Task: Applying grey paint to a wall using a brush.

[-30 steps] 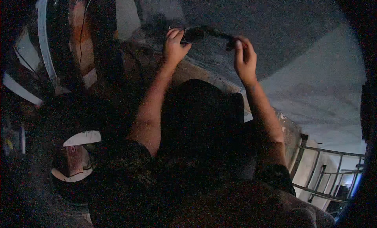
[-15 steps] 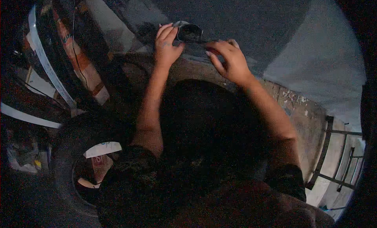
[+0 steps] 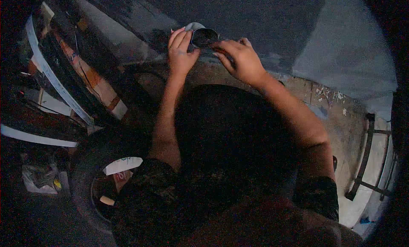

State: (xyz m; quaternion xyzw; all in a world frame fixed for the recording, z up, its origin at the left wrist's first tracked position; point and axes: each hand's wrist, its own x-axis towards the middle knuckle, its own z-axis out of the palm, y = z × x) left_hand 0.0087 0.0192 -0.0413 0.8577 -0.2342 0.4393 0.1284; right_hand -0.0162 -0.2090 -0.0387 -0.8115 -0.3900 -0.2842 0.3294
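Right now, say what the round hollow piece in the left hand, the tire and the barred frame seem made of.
Round hollow piece: perhaps plastic or metal, finish unclear; pale outside, dark inside, dimly lit.
Tire: likely black rubber; matte, dull ring.
Barred frame: probably dark-painted metal; slim joined bars.

Dim, grainy fisheye view, blackened rim, straight edges bowed, deep shadow low centre, paler right side
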